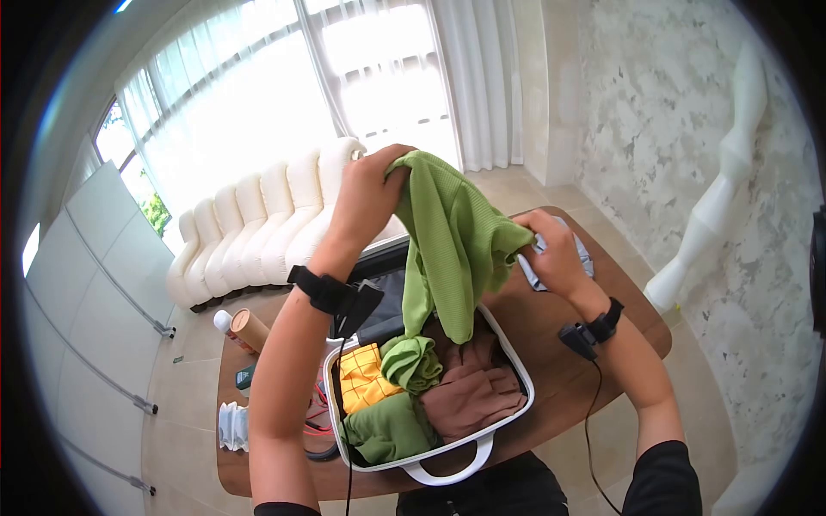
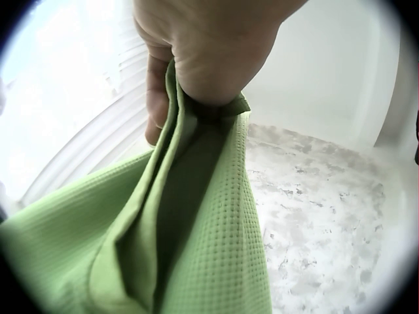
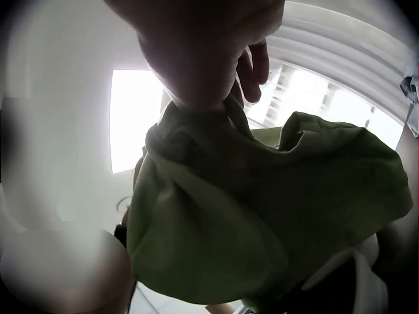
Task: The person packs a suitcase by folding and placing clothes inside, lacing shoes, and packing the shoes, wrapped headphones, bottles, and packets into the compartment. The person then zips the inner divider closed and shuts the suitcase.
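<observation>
Left hand (image 1: 368,191) and right hand (image 1: 555,256): gripping green garment (image 1: 443,245) | long axis steep | lower end downward, over suitcase (image 1: 530,396)

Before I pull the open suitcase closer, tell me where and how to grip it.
Best by the white handle on the suitcase's near side, coming from the person's side and curling the fingers through. It is a loop standing out from the rim with a gap behind it, so it should hold well. Both hands grip the green garment, so one must let go.
</observation>
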`<action>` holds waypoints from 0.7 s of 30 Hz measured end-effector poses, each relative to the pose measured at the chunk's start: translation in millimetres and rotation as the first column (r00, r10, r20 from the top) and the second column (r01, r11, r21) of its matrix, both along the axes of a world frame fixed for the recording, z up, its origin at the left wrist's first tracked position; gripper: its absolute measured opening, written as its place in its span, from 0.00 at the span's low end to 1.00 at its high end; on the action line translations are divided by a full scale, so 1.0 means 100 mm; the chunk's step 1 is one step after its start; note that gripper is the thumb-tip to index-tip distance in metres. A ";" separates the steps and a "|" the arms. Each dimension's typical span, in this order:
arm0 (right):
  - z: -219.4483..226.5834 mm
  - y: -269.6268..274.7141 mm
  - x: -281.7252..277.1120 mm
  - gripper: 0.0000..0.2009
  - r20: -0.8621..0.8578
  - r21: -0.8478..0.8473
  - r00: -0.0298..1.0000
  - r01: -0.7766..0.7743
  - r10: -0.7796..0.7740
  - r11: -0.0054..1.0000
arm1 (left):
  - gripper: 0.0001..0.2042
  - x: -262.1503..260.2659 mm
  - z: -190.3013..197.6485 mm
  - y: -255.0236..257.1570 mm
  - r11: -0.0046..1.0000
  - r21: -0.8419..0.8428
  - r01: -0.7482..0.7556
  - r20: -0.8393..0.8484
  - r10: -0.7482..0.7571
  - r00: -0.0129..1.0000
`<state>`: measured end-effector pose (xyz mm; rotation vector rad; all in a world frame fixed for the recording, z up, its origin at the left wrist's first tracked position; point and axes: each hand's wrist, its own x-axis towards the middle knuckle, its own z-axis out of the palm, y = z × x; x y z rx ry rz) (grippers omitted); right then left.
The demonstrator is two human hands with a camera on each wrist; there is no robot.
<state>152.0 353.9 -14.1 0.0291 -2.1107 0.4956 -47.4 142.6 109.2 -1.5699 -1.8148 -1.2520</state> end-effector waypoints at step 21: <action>0.35 0.40 -0.31 0.19 -0.261 -0.877 0.795 -0.432 0.548 0.210 | 0.14 -0.51 -0.09 -0.35 0.747 -0.209 0.632 0.714 -0.325 0.620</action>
